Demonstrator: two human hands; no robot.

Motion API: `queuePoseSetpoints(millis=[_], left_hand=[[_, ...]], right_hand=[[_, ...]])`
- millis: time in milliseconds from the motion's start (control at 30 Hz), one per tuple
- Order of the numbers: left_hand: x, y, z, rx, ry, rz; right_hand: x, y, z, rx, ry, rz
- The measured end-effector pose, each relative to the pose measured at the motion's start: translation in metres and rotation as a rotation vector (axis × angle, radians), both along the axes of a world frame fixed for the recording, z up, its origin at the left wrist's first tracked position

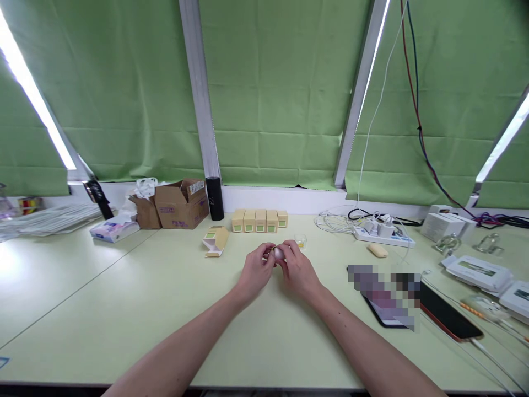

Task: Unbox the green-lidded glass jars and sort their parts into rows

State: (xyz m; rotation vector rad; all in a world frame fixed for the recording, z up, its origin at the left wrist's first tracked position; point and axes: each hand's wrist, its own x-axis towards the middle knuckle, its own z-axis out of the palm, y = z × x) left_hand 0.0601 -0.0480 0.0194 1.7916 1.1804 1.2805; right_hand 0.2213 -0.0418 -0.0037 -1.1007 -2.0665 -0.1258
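Both hands meet over the middle of the table, fingers closed around a small white rounded object (279,253). My left hand (257,269) pinches at its left side, where a small dark bit shows between the fingertips. From the right, my right hand (298,269) grips the same object. Its exact kind is too small to make out. Just behind my right hand stands a small clear cup (301,241) with something yellow in it. An opened small carton (216,241) lies to the left, and several closed small cartons (260,220) stand in a row beyond the hands.
A brown cardboard box (182,204), a black cylinder (214,198) and a tissue pack (114,228) stand back left. To the right are a power strip (384,237) with cables, a beige oval object (377,251), a blurred-out phone (384,303) and another phone (448,311).
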Motion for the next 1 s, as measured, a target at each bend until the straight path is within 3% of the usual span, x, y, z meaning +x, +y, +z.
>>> queuePoseSetpoints(millis=[333, 700, 1000], left_hand=[[0.003, 0.0, 0.006, -0.053, -0.032, 0.015], [-0.011, 0.009, -0.005, 0.06, 0.064, -0.051], [-0.009, 0.014, -0.008, -0.003, -0.195, -0.23]], right_hand=[[-0.004, 0.0, 0.003, 0.003, 0.005, -0.001], [0.006, 0.0, 0.001, -0.174, 0.307, 0.056], [0.002, 0.001, 0.005, -0.208, 0.567, 0.226]])
